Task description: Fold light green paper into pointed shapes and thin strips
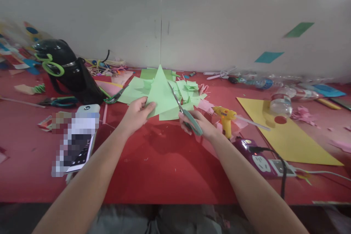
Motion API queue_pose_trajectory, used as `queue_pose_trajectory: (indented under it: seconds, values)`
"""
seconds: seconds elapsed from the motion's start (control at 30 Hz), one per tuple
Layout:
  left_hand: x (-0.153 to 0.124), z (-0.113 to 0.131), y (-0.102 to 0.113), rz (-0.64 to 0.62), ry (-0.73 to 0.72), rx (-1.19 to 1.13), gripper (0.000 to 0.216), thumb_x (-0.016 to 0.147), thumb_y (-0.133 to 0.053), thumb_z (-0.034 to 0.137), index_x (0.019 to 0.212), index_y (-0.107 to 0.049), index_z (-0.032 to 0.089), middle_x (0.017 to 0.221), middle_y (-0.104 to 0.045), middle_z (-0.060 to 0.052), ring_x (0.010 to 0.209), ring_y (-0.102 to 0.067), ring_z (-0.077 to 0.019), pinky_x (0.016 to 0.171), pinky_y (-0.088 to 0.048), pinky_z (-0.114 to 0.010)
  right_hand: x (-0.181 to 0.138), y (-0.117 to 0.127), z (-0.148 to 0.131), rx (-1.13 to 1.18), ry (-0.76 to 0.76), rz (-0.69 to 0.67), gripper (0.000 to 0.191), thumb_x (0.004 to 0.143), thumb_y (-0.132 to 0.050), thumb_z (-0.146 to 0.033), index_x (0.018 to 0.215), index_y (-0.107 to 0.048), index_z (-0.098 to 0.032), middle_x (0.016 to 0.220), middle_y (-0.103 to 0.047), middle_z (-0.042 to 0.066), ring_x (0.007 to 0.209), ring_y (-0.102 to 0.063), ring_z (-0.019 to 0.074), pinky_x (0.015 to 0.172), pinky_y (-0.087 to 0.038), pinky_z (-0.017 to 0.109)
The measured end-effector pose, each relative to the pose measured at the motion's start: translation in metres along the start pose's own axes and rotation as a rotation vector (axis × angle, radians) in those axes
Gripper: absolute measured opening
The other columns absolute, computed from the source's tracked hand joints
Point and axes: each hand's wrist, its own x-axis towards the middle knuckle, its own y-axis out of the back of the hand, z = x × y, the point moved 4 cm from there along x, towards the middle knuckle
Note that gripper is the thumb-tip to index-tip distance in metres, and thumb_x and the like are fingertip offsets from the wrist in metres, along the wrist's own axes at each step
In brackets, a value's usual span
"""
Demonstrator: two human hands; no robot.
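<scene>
Head view: the left hand (137, 113) pinches the lower left edge of a folded green paper (160, 93), held upright well left of the glue gun (225, 117). The right hand (201, 126), between the paper and the glue gun, grips the scissors (184, 111), whose blades lie along the paper's right edge.

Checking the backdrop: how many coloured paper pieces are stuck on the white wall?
2: a green piece upper right, a teal piece below-left of it. Blurred clutter at far left may hide more.
</scene>
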Motion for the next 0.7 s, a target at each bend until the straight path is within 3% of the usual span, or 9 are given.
queue_pose_trajectory:
  seconds: [0.1,0.23,0.5,0.7]
  values:
    - [-0.0009,0.0004,-0.0020,-0.020,0.011,-0.011,0.032,0.080,-0.067,0.049,0.089,-0.060,0.020,0.073,-0.059,0.000,0.052,-0.048,-0.0092,0.040,-0.034,-0.017,0.0011,-0.0007,0.0015,0.011,0.002,0.006,0.048,0.086,-0.057,-0.064,0.069,-0.052,-0.020,0.050,-0.052,-0.003,0.043,-0.042,0.0091,0.050,-0.032,0.027]
    - [-0.0015,-0.0002,-0.0045,-0.054,-0.031,-0.001,0.032,0.079,-0.068,0.049,0.082,-0.058,0.019,0.067,-0.057,0.001,0.049,-0.046,-0.0096,0.040,-0.035,-0.019,0.0027,-0.0010,0.0052,0.039,0.009,0.024,0.048,0.085,-0.057,-0.065,0.070,-0.053,-0.020,0.050,-0.053,-0.003,0.043,-0.042,0.0096,0.050,-0.033,0.028]
    - [-0.0030,0.0034,-0.0061,-0.092,-0.061,-0.062,0.029,0.075,-0.073,0.040,0.087,-0.063,0.015,0.080,-0.068,-0.004,0.071,-0.061,-0.0180,0.062,-0.048,-0.027,0.0016,-0.0015,0.0017,0.024,-0.017,0.006,0.047,0.086,-0.057,-0.064,0.070,-0.053,-0.020,0.048,-0.051,-0.004,0.042,-0.043,0.0097,0.050,-0.034,0.028]
    - [-0.0044,0.0049,-0.0068,-0.128,-0.046,-0.139,0.034,0.077,-0.072,0.042,0.097,-0.064,0.017,0.085,-0.068,-0.003,0.080,-0.063,-0.0202,0.072,-0.048,-0.030,0.0011,-0.0041,0.0018,-0.054,-0.015,-0.070,0.052,0.089,-0.055,-0.062,0.059,-0.047,-0.019,0.046,-0.050,-0.003,0.042,-0.042,0.0084,0.051,-0.035,0.026]
